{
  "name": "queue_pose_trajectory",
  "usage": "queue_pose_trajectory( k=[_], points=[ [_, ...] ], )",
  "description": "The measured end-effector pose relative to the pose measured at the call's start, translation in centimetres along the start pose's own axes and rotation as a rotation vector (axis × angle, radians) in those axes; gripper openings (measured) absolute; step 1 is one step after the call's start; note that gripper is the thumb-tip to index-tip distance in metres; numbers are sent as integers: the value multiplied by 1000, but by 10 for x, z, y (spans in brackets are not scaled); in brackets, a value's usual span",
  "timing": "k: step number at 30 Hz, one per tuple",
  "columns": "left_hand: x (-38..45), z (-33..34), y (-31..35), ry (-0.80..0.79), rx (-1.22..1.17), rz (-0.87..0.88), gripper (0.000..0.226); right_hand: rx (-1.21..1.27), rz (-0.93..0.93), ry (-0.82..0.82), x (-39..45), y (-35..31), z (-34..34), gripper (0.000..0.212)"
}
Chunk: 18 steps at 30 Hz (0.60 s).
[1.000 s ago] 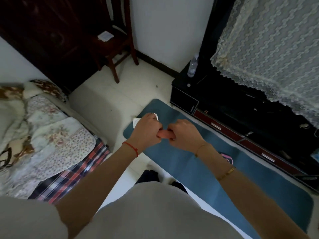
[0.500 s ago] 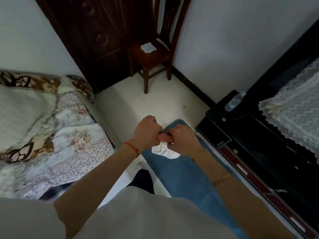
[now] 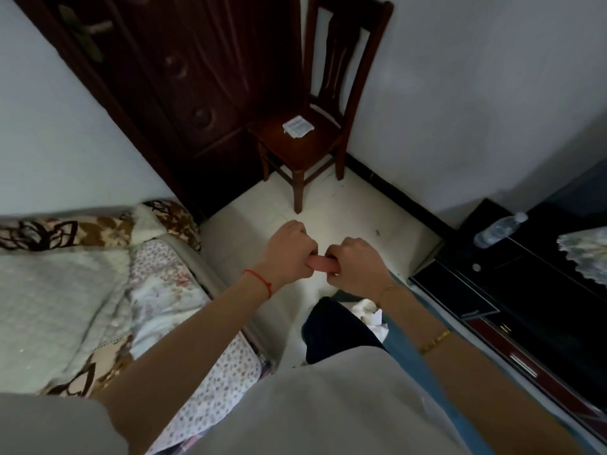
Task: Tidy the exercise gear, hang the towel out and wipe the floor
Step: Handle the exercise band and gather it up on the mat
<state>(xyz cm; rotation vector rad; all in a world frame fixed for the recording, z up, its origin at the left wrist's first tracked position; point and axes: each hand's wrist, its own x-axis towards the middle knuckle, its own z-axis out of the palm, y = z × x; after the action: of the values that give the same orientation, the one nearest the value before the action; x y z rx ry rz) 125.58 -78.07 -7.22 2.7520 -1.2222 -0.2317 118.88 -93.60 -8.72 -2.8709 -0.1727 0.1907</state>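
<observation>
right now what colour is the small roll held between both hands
Salmon pink roll, held by left hand and right hand; head view.

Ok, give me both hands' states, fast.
Left hand: fingers curled round one end of the pink band.
Right hand: fingers curled round the other end of the band.

Chair: dark brown wooden chair (image 3: 323, 103) stands in the corner against the white wall.
On its seat: small white folded packet (image 3: 298, 126).
Door: dark carved wooden door (image 3: 184, 77) just left of the chair.
Bed: floral patchwork quilt (image 3: 157, 290) covers it, at the left.
Cabinet: black glossy low cabinet (image 3: 525, 284) at the right.
Bottle: clear plastic water bottle (image 3: 499, 229) on the cabinet.
</observation>
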Motion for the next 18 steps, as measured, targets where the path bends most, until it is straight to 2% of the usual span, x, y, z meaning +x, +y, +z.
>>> queue_pose_trajectory(
  k=[5, 11, 18],
  points=[
    [79, 1, -52, -62, 10, 65, 13, -4, 45, -8, 75, 30, -4, 20],
    [209, -11, -106, -65, 7, 160, 13, 13, 109, 32, 183, 97, -19, 19],
    [380, -45, -138, -155, 21, 299, 14, 65, 306, 98, 287, 186, -61, 17]
  ],
)
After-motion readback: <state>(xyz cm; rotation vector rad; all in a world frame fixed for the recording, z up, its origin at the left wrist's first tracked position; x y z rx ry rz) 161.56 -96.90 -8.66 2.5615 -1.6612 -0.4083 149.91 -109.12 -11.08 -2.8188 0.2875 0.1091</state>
